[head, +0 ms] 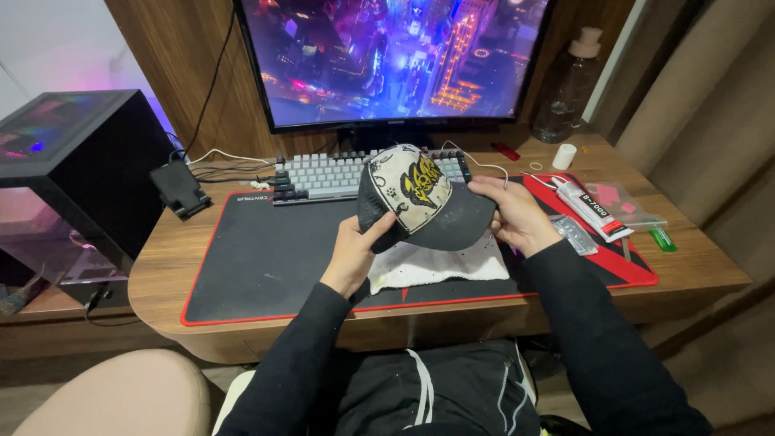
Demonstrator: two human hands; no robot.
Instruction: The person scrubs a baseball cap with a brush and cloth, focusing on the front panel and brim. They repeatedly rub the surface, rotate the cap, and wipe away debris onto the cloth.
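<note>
I hold one cap [420,198] in both hands above the middle of the desk [161,266], over the mat [266,258]. My left hand [355,250] is clamped on the cap's dark mesh side, thumb pressed up against it. My right hand [517,216] pinches the brim's edge, fingers curled over the top. The cap has a cream front panel with a black and yellow design, black mesh behind, and a smooth, curved dark brim.

Under the cap lies one white cloth [440,266], rumpled and speckled, on the one black mat with its red border. Toward the desk's right edge I count one glue tube [593,210], long with a white body; one small clear bag [626,206] with pink bits; one green piece [662,239], perhaps a lighter; and one small white roll [564,156]. At the back edge stand one keyboard [331,173] with grey and white keys, one monitor [391,56] and one clear plastic bottle [569,89]. One black phone stand [180,190] sits near the left edge.
</note>
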